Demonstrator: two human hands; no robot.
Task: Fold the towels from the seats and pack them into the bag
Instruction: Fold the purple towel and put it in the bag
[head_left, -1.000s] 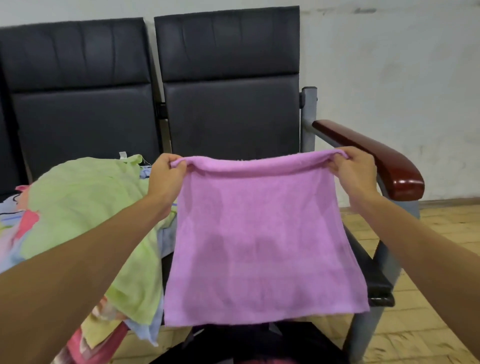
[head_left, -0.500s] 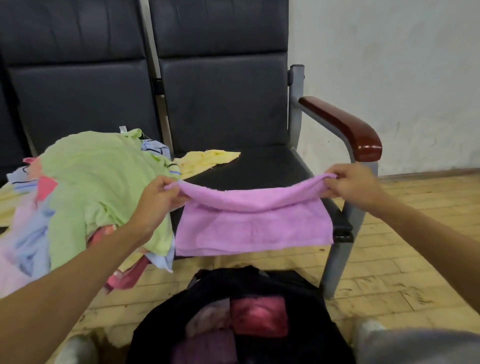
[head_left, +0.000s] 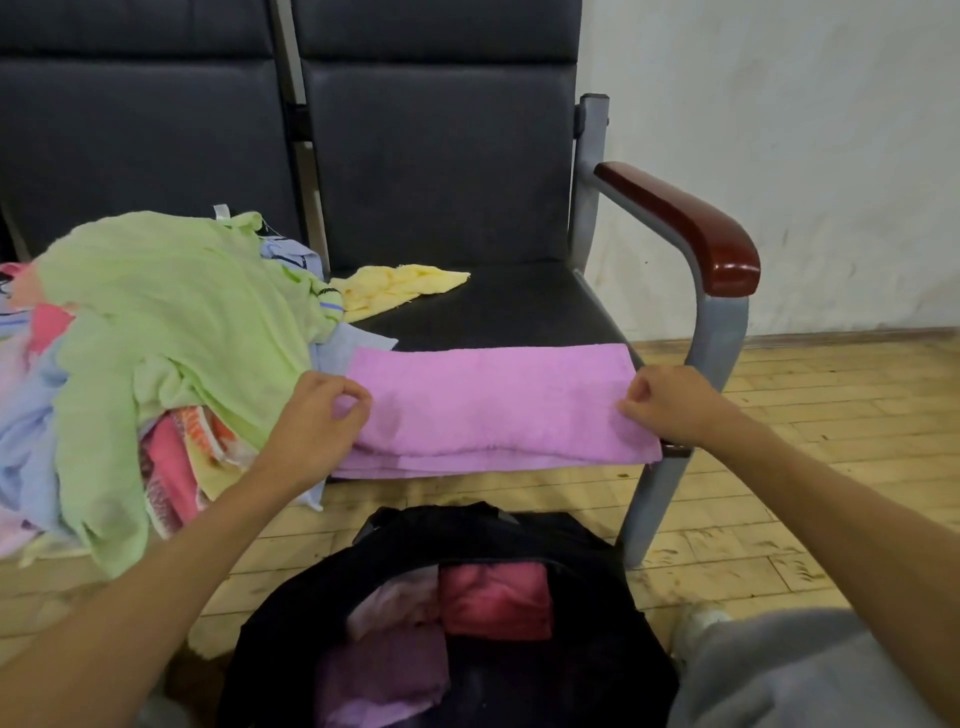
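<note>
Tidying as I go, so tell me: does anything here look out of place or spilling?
The towel pile on the left seat spills over its front edge, the green towel hanging toward the floor. A yellow towel lies crumpled alone behind the neatly folded purple towel.

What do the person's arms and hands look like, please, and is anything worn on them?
The left forearm and right forearm are bare up to the frame edge, with no sleeve in view. The left hand and right hand wear no gloves, and no ring, watch or bracelet shows.
</note>
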